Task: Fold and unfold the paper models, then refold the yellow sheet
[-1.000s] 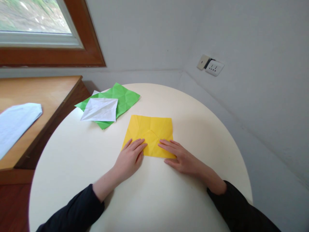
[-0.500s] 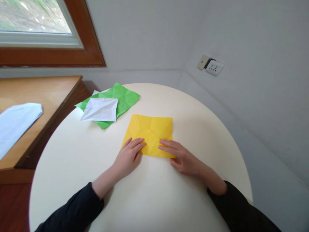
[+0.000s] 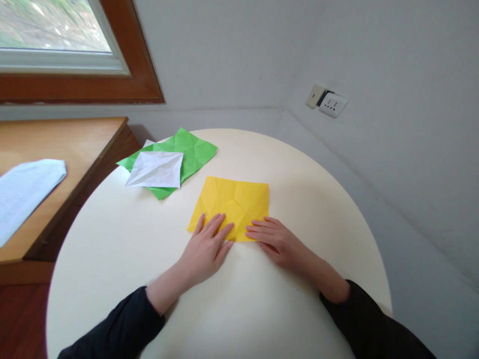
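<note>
A creased yellow sheet of paper lies on the round white table in front of me. My left hand rests on its near left part, fingers spread and laid flat. On the near right part lies my right hand, its fingers stretched out over the paper; the thumb sits low by the near edge. Both hands cover portions of the sheet's near side, so the creases beneath them are hidden.
A creased green sheet lies at the table's far left, with a smaller white folded paper on top. Further left stands a wooden desk bearing a pale blue-white item. A wall with a socket rises behind.
My left hand has shifted slightly right and its fingers have spread, with the thumb now showing. My right hand has flattened a little at the paper's near right corner. The sheet barely moved.
</note>
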Demonstrator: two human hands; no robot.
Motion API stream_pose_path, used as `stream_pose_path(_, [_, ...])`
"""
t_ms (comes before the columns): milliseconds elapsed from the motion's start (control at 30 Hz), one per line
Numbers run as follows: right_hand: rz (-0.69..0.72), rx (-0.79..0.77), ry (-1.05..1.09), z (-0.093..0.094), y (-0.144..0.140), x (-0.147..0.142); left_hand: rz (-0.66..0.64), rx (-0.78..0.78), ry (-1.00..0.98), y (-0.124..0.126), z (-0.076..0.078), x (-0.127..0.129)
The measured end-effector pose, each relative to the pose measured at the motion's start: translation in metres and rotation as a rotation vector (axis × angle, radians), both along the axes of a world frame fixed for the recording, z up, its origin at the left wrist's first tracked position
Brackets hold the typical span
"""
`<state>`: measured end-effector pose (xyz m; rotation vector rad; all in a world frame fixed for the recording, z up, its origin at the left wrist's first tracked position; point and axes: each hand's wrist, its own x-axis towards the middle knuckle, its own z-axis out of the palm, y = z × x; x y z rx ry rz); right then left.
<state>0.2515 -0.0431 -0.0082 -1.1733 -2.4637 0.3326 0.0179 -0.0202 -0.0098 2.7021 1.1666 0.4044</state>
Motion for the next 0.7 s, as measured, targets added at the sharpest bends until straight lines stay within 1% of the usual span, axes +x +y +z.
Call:
stream_pose_path(200, [0.017, 0.065, 0.05, 0.0016, 0.0008, -0.0003, -0.096, 0.002, 0.083, -0.0072, 0.0003, 0.0022])
stream_pose_path(500, [0.013, 0.067, 0.159, -0.0024, 0.0036, 0.003, -0.18, 0.01, 0.08, -0.0064, -0.0016, -0.0015])
stream_pose_path(600, [-0.023, 0.062, 0.199, -0.0044, 0.004, 0.0036, -0.203, 0.003, 0.09, -0.006, -0.0008, -0.0021])
stream_pose_path(700, [-0.101, 0.049, 0.245, -0.0062, 0.0037, 0.0041, -0.234, -0.01, 0.112, -0.0059, 0.0005, -0.0027])
